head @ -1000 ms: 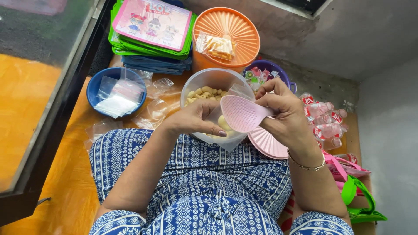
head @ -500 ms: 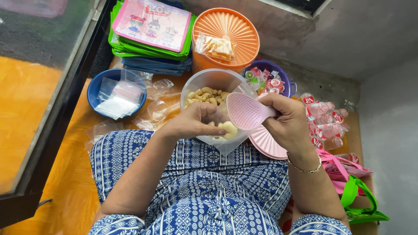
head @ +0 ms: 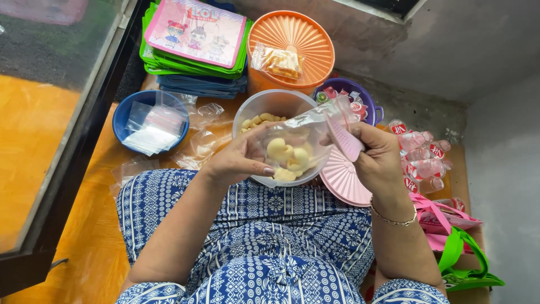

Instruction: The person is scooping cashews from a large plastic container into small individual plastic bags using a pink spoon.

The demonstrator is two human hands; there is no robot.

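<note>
Pinched between thumb and fingers, the left hand [head: 239, 160] holds the near edge of a clear bag [head: 295, 147] with a few pale yellow snacks [head: 287, 159] sitting in its bottom. That bag hangs just over the lap, in front of a clear tub [head: 264, 107] that has more of the same snacks inside.

Starting from the far left, a dark-framed glass panel [head: 50, 112] leans over the orange floor [head: 95, 225]. Next to it sits a blue bowl [head: 121, 115] stacked with empty plastic bags [head: 154, 126], and more loose bags lie on the floor beside it. Behind the bowl is a pile of green and blue folders [head: 197, 67] with a pink cartoon one on top.

Behind the tub stands an orange container, its ribbed lid [head: 295, 36] carrying one filled packet [head: 275, 61]. A purple bowl [head: 363, 98] of wrapped sweets sits just right of it.

The right hand [head: 379, 160] is closed around a pink scoop [head: 343, 138], whose flat end touches the bag's open mouth. A pink ribbed lid [head: 343, 180] lies under that wrist, which wears a thin bracelet [head: 394, 219]. Further right are small bottles [head: 422, 157] with red labels, then pink and green straps [head: 455, 247].
</note>
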